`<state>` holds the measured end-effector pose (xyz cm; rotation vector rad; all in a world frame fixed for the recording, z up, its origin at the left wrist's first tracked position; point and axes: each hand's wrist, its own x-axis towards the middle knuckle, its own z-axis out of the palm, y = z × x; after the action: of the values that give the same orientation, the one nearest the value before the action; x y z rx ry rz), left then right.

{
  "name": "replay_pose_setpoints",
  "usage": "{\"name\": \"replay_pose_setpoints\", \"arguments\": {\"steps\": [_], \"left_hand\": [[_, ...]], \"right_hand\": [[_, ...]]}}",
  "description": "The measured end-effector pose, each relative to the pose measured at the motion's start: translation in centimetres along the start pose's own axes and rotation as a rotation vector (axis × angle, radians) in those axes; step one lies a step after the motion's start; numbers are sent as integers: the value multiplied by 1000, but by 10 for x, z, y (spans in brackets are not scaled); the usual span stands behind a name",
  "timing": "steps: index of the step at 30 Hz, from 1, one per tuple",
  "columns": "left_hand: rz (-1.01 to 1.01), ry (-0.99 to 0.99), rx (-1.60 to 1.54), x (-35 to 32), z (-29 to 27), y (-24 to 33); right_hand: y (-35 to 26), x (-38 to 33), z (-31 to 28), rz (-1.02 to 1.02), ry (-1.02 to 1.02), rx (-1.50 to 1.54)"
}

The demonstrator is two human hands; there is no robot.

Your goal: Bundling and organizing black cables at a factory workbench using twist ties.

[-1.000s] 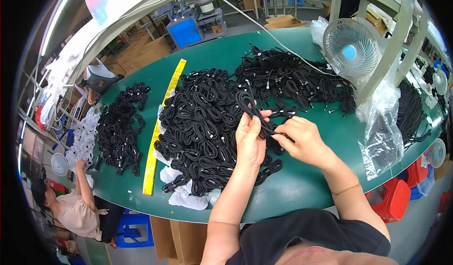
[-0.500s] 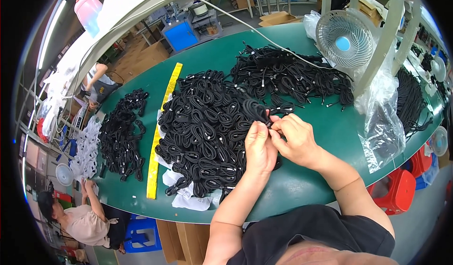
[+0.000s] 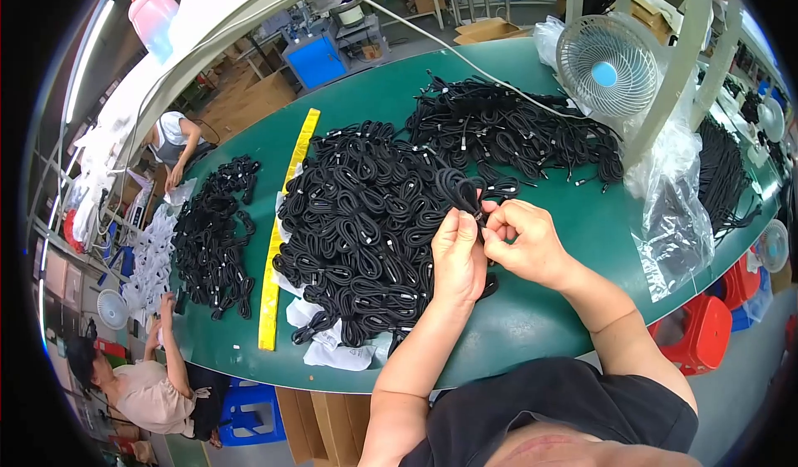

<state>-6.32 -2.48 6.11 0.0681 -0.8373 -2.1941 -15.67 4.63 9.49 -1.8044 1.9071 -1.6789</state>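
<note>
A coiled black cable (image 3: pixel 460 191) is gripped in my left hand (image 3: pixel 456 255), its loops standing up past the thumb. My right hand (image 3: pixel 525 238) pinches at the same bundle just right of the left thumb; the small part between those fingertips is mostly hidden. Under and left of my hands spreads a large heap of coiled black cables (image 3: pixel 357 218), many with silvery plug ends. Farther back lies a second heap of looser black cables (image 3: pixel 515 135), close beyond my fingertips.
A yellow strip (image 3: pixel 273 272) parts the large heap from a smaller cable pile (image 3: pixel 218 234) on the green table (image 3: pixel 532 334). White fan (image 3: pixel 607 66) and clear plastic bag (image 3: pixel 669 234) stand right. Two co-workers, one in a beige top (image 3: pixel 154 396), are at the left. Red stool (image 3: pixel 697 334) lower right.
The coil in my left hand has turned more upright and its loops show clearly. My right fingers have shifted slightly right. At the far left, a co-worker has leaned in and reaches over the table.
</note>
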Motion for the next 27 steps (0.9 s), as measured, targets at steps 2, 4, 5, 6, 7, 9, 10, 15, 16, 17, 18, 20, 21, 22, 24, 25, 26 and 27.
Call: {"name": "replay_pose_setpoints", "arguments": {"steps": [2, 4, 5, 6, 7, 9, 10, 15, 16, 17, 18, 20, 21, 22, 24, 25, 26, 27], "left_hand": [[-1, -17, 34, 0, -1, 1], [12, -3, 91, 1, -3, 1], [12, -2, 88, 2, -3, 1], [49, 0, 115, 3, 1, 2], [86, 3, 142, 3, 2, 3], [85, 23, 97, 4, 1, 5], [81, 39, 56, 4, 1, 6], [96, 99, -34, 8, -3, 10], [93, 99, -30, 8, -5, 9], [100, 113, -9, 8, -7, 9], [109, 126, 13, 8, -7, 8], [107, 87, 12, 8, -6, 5], [109, 82, 4, 9, -6, 4], [110, 77, -5, 9, -6, 3], [107, 77, 16, 9, -4, 2], [108, 78, 36, 9, -4, 2], [103, 78, 35, 9, -4, 1], [94, 67, 52, 8, -4, 0]], "right_hand": [[-3, -2, 0, 24, 4, 1], [-3, -4, 2, 285, -29, 196], [-1, -3, 1, 285, -31, 194], [1, -2, -1, 349, -62, 299], [2, 0, -2, 413, -94, 404], [0, 2, -2, 464, -119, 438], [-1, 3, -2, 514, -138, 474], [-1, -6, 9, 421, -172, 291], [-3, -7, 10, 355, -187, 214], [-4, -7, 12, 356, -183, 202], [-3, -8, 13, 357, -180, 204], [1, -10, 14, 352, -78, 267], [0, -9, 12, 354, -74, 268], [-2, -7, 9, 327, -41, 214], [-2, -7, 6, 305, -5, 157], [-2, -7, 5, 228, 31, 104], [-2, -7, 5, 152, 67, 51], [-2, -7, 4, 155, 68, 51]]}}
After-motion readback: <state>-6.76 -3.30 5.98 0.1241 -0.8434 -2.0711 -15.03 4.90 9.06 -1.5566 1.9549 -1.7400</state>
